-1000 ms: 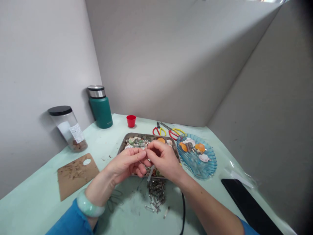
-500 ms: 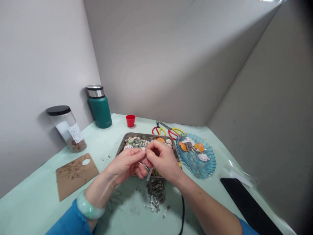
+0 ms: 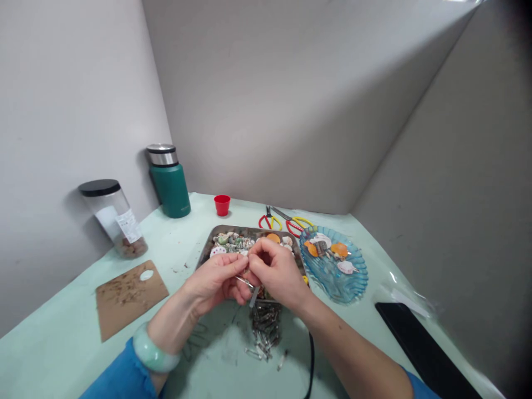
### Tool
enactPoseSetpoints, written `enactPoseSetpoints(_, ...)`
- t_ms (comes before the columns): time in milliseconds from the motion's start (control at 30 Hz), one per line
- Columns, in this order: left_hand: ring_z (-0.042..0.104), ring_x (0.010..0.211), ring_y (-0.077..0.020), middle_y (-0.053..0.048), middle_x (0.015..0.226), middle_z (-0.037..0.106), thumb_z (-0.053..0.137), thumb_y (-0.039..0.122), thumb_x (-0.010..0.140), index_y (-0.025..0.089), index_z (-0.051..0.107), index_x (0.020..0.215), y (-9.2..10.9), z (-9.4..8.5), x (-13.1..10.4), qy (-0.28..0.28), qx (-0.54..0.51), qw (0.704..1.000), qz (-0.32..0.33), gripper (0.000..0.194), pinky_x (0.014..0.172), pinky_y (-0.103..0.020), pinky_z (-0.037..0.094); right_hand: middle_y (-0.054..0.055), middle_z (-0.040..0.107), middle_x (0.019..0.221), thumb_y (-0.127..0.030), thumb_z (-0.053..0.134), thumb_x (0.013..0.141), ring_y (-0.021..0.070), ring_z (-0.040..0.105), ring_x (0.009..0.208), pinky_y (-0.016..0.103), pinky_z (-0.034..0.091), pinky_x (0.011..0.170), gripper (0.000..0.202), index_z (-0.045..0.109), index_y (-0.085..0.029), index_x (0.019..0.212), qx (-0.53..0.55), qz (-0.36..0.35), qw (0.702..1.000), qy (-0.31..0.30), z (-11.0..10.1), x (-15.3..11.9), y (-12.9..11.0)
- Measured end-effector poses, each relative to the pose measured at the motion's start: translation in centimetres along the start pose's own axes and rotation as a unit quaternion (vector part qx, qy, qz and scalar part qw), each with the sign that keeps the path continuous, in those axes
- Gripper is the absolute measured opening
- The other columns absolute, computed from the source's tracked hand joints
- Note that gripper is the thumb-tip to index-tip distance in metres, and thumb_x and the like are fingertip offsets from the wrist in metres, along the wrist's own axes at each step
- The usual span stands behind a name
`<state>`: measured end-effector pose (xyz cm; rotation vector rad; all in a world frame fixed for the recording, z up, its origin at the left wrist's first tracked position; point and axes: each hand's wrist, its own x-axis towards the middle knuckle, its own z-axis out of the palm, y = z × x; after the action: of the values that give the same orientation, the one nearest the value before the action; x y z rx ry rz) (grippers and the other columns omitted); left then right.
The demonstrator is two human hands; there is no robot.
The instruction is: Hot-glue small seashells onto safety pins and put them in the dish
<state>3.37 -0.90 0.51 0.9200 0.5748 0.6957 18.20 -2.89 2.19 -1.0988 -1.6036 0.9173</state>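
Over the metal tray (image 3: 206, 247) of shells, my left hand (image 3: 222, 280) and my right hand (image 3: 276, 271) meet at the fingertips. Both pinch, thumb against finger, on something too small to make out. A slim silvery metal clip (image 3: 244, 281) lies across the fingers of my left hand. Just under the hands, a narrow grey strip (image 3: 254, 297) slants down, its kind unclear. Below the tray's near edge is a heap of small metal clips (image 3: 266, 327), with one loose clip (image 3: 282, 360) apart from it.
Right of the tray is a blue scalloped dish (image 3: 361, 277) holding several shells. Scissors (image 3: 299, 223) and pliers-like cutters (image 3: 269, 219) lie behind. A red cup (image 3: 221, 205), green bottle (image 3: 171, 188), clear jar (image 3: 131, 238), cardboard piece (image 3: 128, 293) and black slab (image 3: 419, 343) stand or lie around.
Both hands stay almost in place, fingertips together. The metal clip in the left hand shows slightly more clearly and the left fingers have shifted a little.
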Motion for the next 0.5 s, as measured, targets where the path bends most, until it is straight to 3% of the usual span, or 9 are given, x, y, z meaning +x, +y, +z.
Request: enactPoseSetpoints(500, 0.062, 0.046, -0.0104, -0.004, 0.065, 0.064, 0.059, 0.033, 0.08, 0.011, 0.059, 0.074, -0.39, 0.7, -0.02, 0.015, 0.012, 1.0, 0.021, 0.023, 0.042, -0.019, 0.05, -0.006, 0.049, 0.051, -0.017, 0.048, 0.074, 0.0082, 0.046, 0.048, 0.018, 0.035, 0.046, 0.009, 0.049, -0.019, 0.066, -0.049, 0.0, 0.998, 0.035, 0.05, 0.16, 0.66)
